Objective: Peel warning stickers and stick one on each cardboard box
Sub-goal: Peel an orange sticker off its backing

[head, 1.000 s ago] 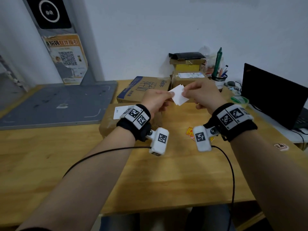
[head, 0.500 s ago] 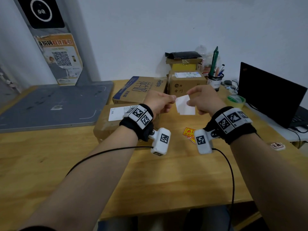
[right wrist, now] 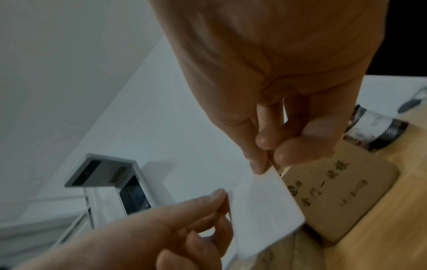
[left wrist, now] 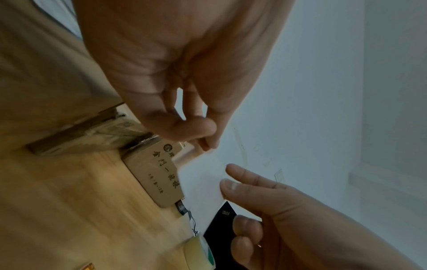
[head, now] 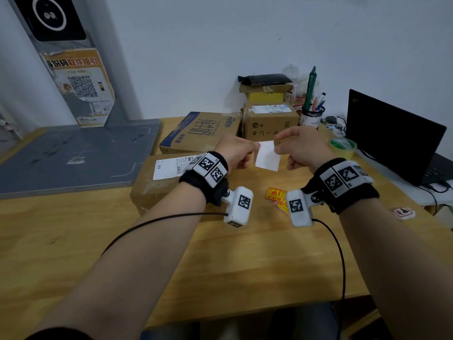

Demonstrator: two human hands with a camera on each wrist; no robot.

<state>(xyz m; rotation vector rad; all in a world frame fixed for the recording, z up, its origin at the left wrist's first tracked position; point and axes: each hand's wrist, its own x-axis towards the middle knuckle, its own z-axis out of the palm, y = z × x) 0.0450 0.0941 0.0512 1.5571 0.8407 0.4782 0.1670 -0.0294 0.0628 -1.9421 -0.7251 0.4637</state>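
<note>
White sticker [head: 267, 155] apparently pinched by both raised hands.

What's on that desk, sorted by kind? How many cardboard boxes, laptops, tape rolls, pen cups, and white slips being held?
Cardboard boxes: 4
Laptop: 1
Tape roll: 1
Pen cup: 1
White slip, pinched by left hand and right hand: 1
Total: 8

A pale white wall [head: 220, 45] backs a wooden table [head: 245, 253]. A grey metal platform [head: 73, 158] lies far left; a black laptop [head: 392, 136] stands far right.
</note>
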